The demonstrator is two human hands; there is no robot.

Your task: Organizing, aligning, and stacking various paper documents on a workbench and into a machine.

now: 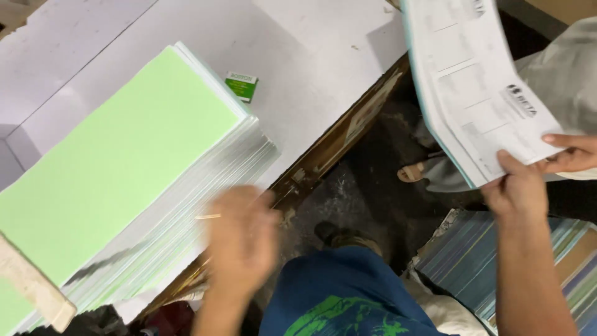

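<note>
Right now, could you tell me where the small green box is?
In the head view, the small green box lies on the white table, just beyond the green paper stack.

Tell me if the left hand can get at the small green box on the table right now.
Probably yes. The left hand is empty at the table edge, and the small green box lies exposed on the white table, beside the green-topped paper stack.

We see the paper stack (pixel 118 168) on the desk (pixel 311 56), filling the frame's left. A small box (pixel 242 86) lies just beyond it, upper centre. Our left hand (pixel 241 239) sits at the stack's lower right edge. Our right hand (pixel 519 190) holds printed sheets (pixel 472 81) upper right, where another person's hand (pixel 575 152) also grips them.
</note>
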